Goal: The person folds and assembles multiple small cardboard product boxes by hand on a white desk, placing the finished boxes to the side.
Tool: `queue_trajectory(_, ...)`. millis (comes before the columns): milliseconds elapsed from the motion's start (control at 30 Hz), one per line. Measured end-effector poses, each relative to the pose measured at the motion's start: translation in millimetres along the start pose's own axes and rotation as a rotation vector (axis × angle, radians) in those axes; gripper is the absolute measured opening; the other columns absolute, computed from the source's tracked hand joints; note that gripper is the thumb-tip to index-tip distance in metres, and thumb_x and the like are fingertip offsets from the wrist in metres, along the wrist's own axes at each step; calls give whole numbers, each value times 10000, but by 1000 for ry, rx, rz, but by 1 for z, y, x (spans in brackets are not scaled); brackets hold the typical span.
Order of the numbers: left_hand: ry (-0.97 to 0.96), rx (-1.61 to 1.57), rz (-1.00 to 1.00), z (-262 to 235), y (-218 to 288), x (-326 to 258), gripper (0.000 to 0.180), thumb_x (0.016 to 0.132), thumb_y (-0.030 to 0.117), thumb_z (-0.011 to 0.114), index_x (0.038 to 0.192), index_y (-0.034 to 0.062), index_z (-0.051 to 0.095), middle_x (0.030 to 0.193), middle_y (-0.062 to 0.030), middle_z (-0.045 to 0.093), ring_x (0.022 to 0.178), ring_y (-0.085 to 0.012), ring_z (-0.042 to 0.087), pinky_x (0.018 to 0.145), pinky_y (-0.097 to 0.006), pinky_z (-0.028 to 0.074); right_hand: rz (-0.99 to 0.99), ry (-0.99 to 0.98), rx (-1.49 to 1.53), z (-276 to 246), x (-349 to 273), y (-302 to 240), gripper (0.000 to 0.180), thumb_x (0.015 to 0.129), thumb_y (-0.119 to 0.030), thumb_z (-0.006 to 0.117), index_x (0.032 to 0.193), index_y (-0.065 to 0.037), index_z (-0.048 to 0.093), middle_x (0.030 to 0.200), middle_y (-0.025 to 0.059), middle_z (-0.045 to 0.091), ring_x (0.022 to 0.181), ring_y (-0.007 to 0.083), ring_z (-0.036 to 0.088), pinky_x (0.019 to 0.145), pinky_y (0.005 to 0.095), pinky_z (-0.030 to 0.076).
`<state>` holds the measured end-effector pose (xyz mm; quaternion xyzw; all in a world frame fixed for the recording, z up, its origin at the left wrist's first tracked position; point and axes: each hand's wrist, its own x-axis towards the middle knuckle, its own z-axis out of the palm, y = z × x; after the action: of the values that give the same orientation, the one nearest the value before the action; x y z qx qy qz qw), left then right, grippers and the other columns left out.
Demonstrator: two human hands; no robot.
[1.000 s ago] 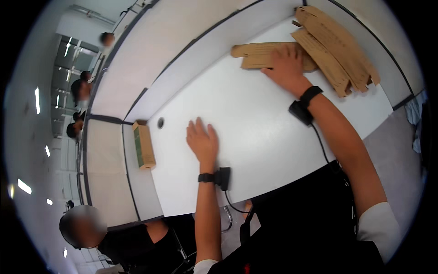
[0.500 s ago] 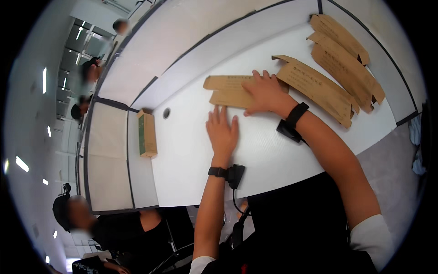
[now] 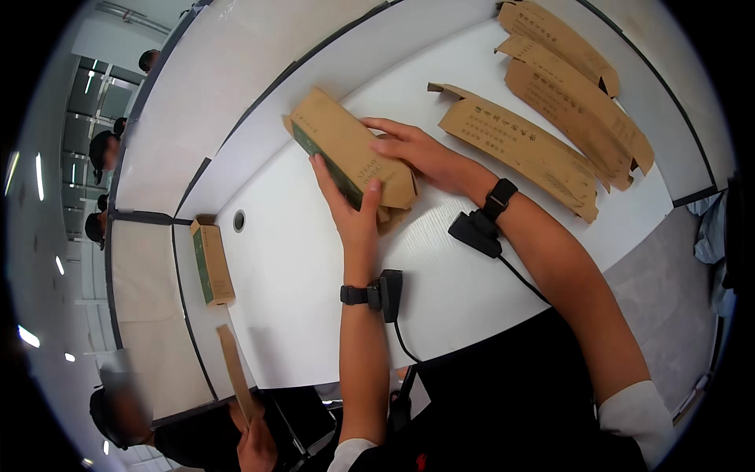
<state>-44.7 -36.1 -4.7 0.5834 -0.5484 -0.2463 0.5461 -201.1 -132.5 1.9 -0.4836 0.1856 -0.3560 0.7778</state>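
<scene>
A brown cardboard box [image 3: 346,141] with a green side is held just above the white table [image 3: 299,267], partly opened into shape. My left hand [image 3: 350,206] grips its near side, thumb over the top face. My right hand [image 3: 421,153] presses on its right end. Each wrist carries a black band with a small black device and a cable.
Several flat brown cardboard blanks [image 3: 523,145] lie on the table to the right and far right [image 3: 578,75]. A finished box [image 3: 211,261] stands on the neighbouring table at left. A person at lower left [image 3: 252,436] holds a flat blank [image 3: 234,370]. Other people sit far left.
Both hands have closed on one blank pulled from the pile and lifted it toward the middle of the table, where it has opened from flat into a box shape.
</scene>
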Motion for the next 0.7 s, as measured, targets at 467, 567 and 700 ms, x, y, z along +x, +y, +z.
queue_trajectory(467, 37, -107, 70, -8, 0, -2, 795, 883, 66, 762, 1573, 25, 368, 1508, -178, 510, 1298, -326, 588, 1030, -431, 544, -167, 136, -307, 8, 3, 15, 970, 857, -290, 836, 1613, -62, 272, 1539, 160, 427, 1350, 296, 515, 1061, 385, 502)
queue_trajectory(567, 100, 129, 180, -5, 0, -4, 692, 909, -4, 663, 1552, 34, 411, 1484, -162, 530, 1256, -302, 619, 995, -410, 567, -486, 36, -667, 15, -5, 24, 1024, 817, -213, 858, 1624, -74, 243, 1536, 196, 430, 1353, 313, 522, 1055, 419, 517)
queue_trajectory(700, 263, 296, 197, -5, 4, -4, 570, 887, -24, 663, 1444, 24, 547, 1353, -137, 617, 1109, -241, 659, 901, -381, 569, -345, 145, -574, 8, -10, 26, 626, 908, -45, 708, 1489, -79, 477, 1354, 121, 578, 1082, 252, 678, 833, 328, 602)
